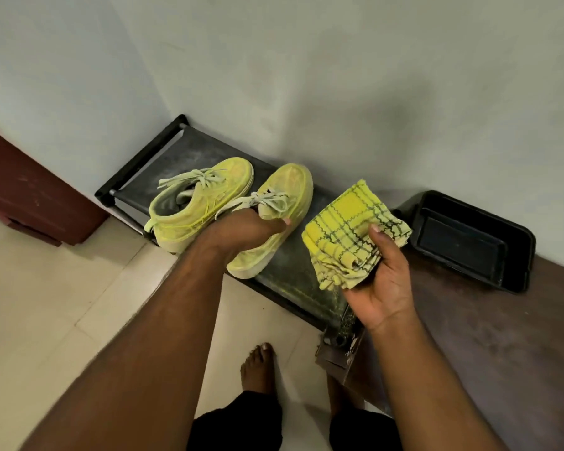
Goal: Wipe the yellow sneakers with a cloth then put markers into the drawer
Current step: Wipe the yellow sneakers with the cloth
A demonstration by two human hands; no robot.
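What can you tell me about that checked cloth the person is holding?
The cloth is yellow with dark, wavy checked lines and looks like soft woven fabric. It is folded into several layers with loose, frayed-looking edges hanging at the bottom. The right hand holds it up, thumb pressed on its front, beside the two yellow sneakers and above the dark rack. Nothing else touches it.

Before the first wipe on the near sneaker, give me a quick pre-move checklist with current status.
1. Cloth held in right hand: ok.
2. Left hand gripping the near sneaker at its opening: ok.
3. Both sneakers on the black rack, far sneaker alongside: ok.
4. Cloth touching sneaker: not ok, still apart.
5. Cloth damp: cannot tell.
6. Markers and drawer in view: not ok.
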